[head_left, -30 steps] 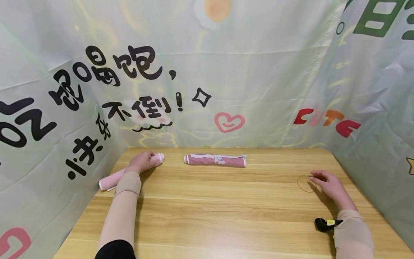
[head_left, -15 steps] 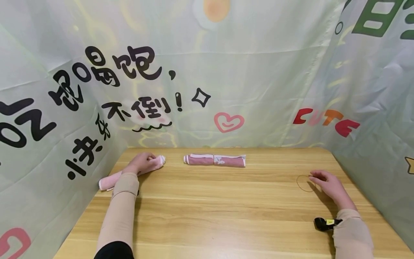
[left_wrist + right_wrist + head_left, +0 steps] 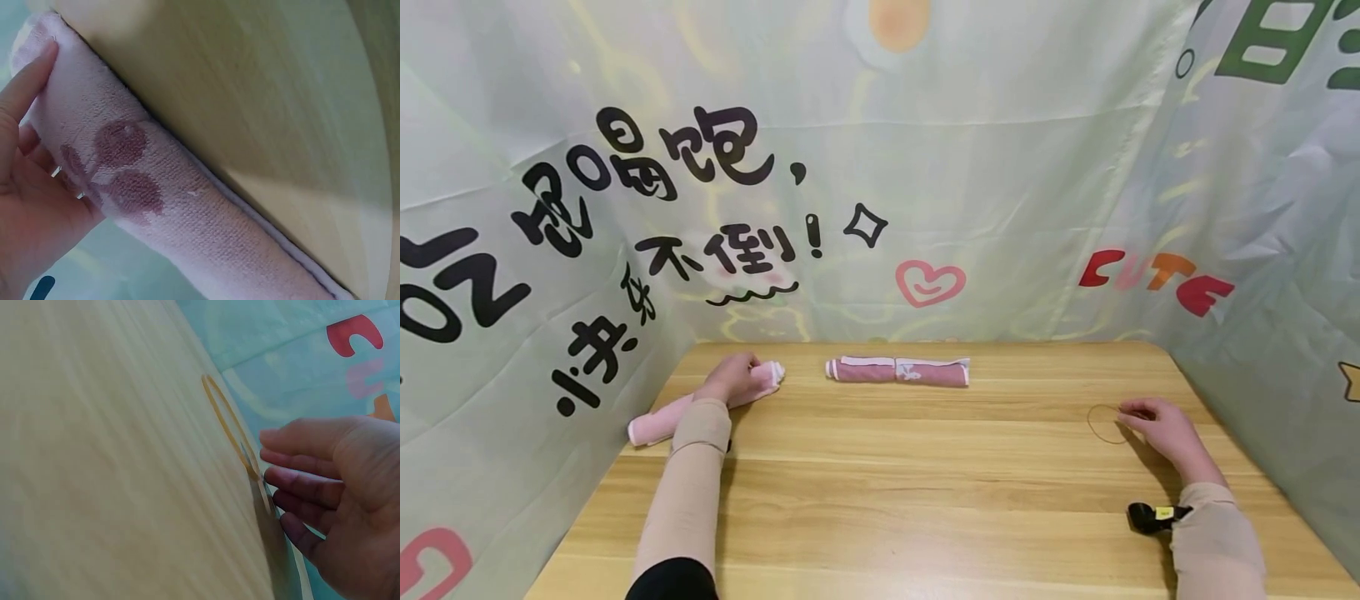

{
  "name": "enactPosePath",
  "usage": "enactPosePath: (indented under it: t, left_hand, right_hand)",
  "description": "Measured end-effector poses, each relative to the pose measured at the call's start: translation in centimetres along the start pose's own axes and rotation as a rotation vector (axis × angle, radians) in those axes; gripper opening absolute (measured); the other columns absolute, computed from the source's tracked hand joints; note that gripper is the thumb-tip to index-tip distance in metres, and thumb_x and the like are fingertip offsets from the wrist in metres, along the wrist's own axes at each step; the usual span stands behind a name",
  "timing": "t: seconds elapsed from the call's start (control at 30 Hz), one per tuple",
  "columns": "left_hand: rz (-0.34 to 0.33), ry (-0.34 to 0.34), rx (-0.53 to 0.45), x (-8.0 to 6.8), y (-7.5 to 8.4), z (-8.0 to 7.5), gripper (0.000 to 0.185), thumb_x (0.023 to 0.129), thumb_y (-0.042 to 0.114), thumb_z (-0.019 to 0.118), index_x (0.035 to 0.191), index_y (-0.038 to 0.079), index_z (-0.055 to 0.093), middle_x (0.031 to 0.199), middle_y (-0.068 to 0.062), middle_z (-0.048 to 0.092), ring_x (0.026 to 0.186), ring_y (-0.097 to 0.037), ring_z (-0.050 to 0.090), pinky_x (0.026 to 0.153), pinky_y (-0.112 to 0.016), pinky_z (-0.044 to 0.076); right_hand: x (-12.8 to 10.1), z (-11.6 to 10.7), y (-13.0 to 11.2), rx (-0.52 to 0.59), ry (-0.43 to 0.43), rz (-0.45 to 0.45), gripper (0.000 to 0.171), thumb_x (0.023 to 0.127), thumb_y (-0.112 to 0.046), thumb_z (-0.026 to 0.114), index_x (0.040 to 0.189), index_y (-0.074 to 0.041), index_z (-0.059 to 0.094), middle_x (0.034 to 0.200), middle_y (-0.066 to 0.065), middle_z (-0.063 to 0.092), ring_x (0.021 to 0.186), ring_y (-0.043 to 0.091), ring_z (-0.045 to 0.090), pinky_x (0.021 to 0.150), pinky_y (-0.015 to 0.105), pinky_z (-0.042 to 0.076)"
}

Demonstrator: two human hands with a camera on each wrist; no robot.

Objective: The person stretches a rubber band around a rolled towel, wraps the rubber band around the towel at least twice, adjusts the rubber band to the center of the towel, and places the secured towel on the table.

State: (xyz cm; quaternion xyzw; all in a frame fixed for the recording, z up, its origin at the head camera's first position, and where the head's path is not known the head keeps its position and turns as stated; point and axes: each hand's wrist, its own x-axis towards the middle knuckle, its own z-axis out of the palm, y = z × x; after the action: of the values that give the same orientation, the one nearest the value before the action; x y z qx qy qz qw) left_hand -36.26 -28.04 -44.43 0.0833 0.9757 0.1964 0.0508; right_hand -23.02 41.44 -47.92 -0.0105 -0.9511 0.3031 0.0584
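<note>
My left hand (image 3: 727, 380) holds a light pink rolled towel (image 3: 658, 422) near its far end, at the table's back left. In the left wrist view the thumb lies on top of the rolled towel (image 3: 206, 219), which has a darker leaf-like pattern, while the other fingers go behind its edge and are partly hidden. At the right, my right hand (image 3: 1167, 432) hovers or rests beside a thin rubber band (image 3: 1091, 425). Seen from the right wrist, its fingers are loosely extended, with the tips close to the rubber band (image 3: 220, 403); whether they touch it I cannot tell.
A darker pink rolled towel (image 3: 865, 372), with a band round its middle, lies at the back centre of the wooden table (image 3: 925, 492). Printed cloth (image 3: 1000, 192) hangs behind and along both sides. A black wrist device (image 3: 1146, 517) sits at the right sleeve.
My left hand shifts slightly along the light pink towel, first left, then back right, and the towel's far end has moved a little to the right. The right hand stays almost still.
</note>
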Motion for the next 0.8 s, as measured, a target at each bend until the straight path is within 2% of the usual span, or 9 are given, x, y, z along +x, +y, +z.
enactPosePath:
  t: [0.07, 0.13, 0.4, 0.6, 0.8]
  left_hand:
    - [-0.018, -0.009, -0.006, -0.1, 0.2, 0.0, 0.037, 0.089, 0.019, 0.066, 0.117, -0.005, 0.061, 0.116, -0.027, 0.064, 0.104, -0.038, 0.061, 0.093, -0.051, 0.048]
    - [-0.030, -0.014, -0.004, -0.2, 0.3, 0.1, 0.039, 0.088, 0.020, 0.067, 0.118, -0.005, 0.062, 0.116, -0.027, 0.064, 0.104, -0.038, 0.061, 0.094, -0.051, 0.048]
    - [0.008, -0.011, 0.062, -0.6, 0.9, 0.3, 0.027, 0.084, 0.016, 0.067, 0.106, -0.001, 0.068, 0.108, -0.023, 0.069, 0.097, -0.036, 0.064, 0.087, -0.050, 0.051]
    - [0.039, 0.037, 0.085, -0.9, 0.9, 0.4, 0.020, 0.084, 0.016, 0.066, 0.100, 0.003, 0.069, 0.105, -0.019, 0.069, 0.094, -0.032, 0.064, 0.086, -0.048, 0.051]
    - [0.069, 0.101, 0.089, -1.5, 1.2, 0.3, 0.020, 0.085, 0.025, 0.070, 0.093, 0.007, 0.069, 0.100, -0.017, 0.070, 0.088, -0.031, 0.064, 0.081, -0.049, 0.050]
  right_hand:
    - [0.0, 0.0, 0.0, -0.014, -0.004, -0.006, 0.035, 0.095, -0.021, 0.061, 0.110, 0.011, 0.064, 0.113, 0.035, 0.061, 0.102, 0.046, 0.057, 0.081, 0.048, 0.046]
    - [0.1, 0.1, 0.0, -0.023, 0.004, -0.013, 0.032, 0.095, -0.018, 0.062, 0.107, 0.010, 0.065, 0.112, 0.035, 0.062, 0.104, 0.050, 0.056, 0.083, 0.053, 0.045]
    - [0.0, 0.3, 0.1, -0.031, 0.044, -0.041, 0.018, 0.089, -0.011, 0.067, 0.093, 0.006, 0.069, 0.106, 0.033, 0.063, 0.099, 0.048, 0.057, 0.081, 0.051, 0.045]
    - [0.2, 0.2, 0.2, -0.029, 0.000, -0.021, 0.021, 0.091, -0.013, 0.066, 0.090, 0.008, 0.067, 0.120, 0.040, 0.053, 0.111, 0.055, 0.048, 0.090, 0.061, 0.041]
    - [0.3, 0.2, 0.3, -0.045, -0.015, -0.025, 0.018, 0.090, -0.009, 0.064, 0.086, 0.008, 0.066, 0.119, 0.041, 0.052, 0.111, 0.055, 0.046, 0.091, 0.062, 0.039]
